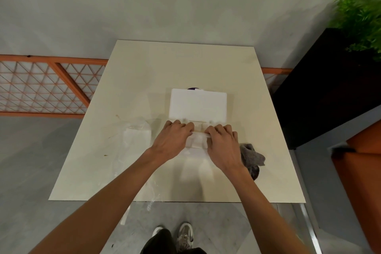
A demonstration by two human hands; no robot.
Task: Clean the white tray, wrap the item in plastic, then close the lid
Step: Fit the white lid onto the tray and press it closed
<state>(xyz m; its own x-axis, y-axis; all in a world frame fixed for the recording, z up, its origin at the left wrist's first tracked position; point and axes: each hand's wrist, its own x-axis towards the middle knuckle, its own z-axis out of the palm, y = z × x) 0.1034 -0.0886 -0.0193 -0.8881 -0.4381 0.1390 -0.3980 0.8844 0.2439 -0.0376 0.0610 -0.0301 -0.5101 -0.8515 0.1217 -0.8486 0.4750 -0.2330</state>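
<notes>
Above the shoes (185,235) at the bottom edge, the left hand (173,139) and right hand (223,145) lay side by side at frame centre, fingers curled over the item (196,142) in the white tray (194,153). The raised lid (198,105) stood just beyond both, equally near, its long axis left-right.

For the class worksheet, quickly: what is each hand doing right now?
Left hand: closed, fingers curled over the white item.
Right hand: closed, gripping the same white item.
</notes>
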